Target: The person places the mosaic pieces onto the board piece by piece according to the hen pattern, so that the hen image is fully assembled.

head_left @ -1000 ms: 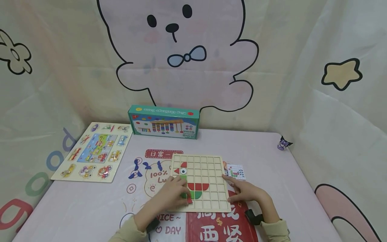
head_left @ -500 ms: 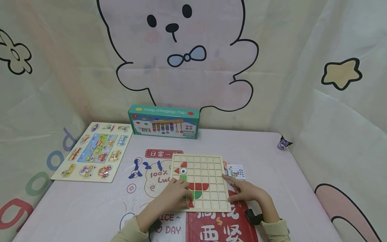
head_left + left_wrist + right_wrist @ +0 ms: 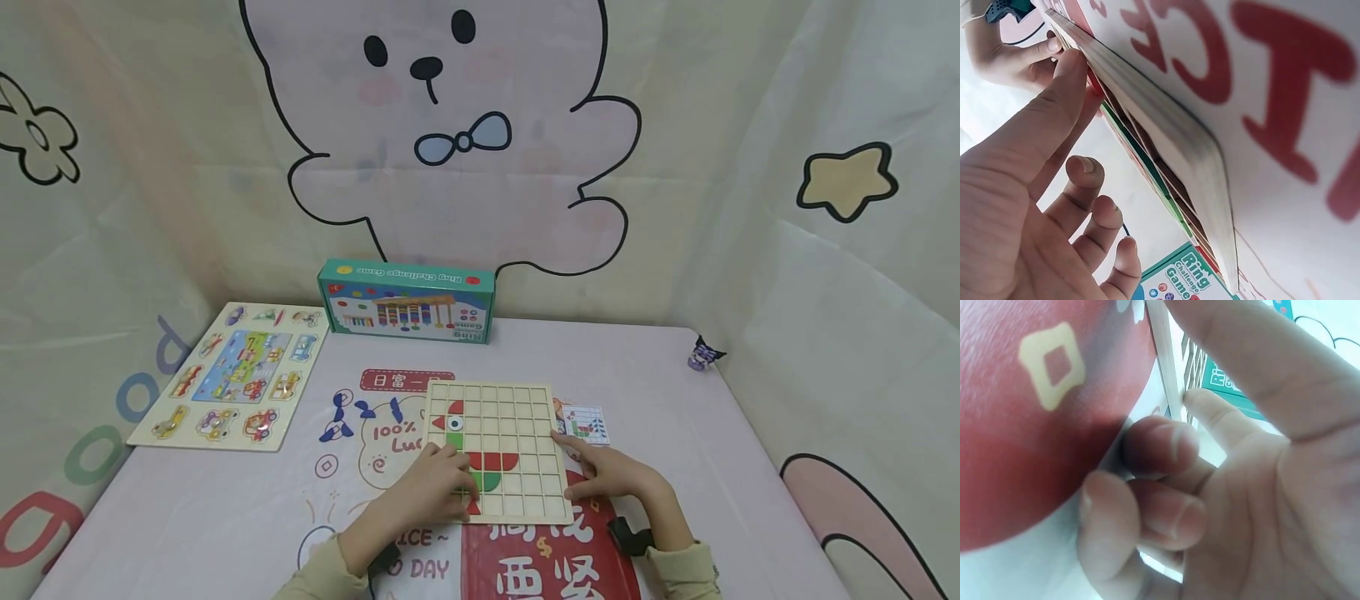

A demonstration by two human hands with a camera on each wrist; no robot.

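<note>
The red piece [image 3: 472, 503] could be jamming or tipping in its cell if the left hand [image 3: 435, 492] is pushing it in skewed, and the board [image 3: 517, 492] could be sliding on the smooth tabletop [image 3: 187, 517] if the right hand [image 3: 611, 475] is easing off its edge. The board is lying flat near the front middle of the tabletop. The left hand is resting over its near left corner, index finger stretched along the rim, other fingers loosely bent, gripping nothing that shows; the red piece is sitting just at its fingertips. The right hand is pressing against the board's right edge, fingers partly curled, holding nothing.
</note>
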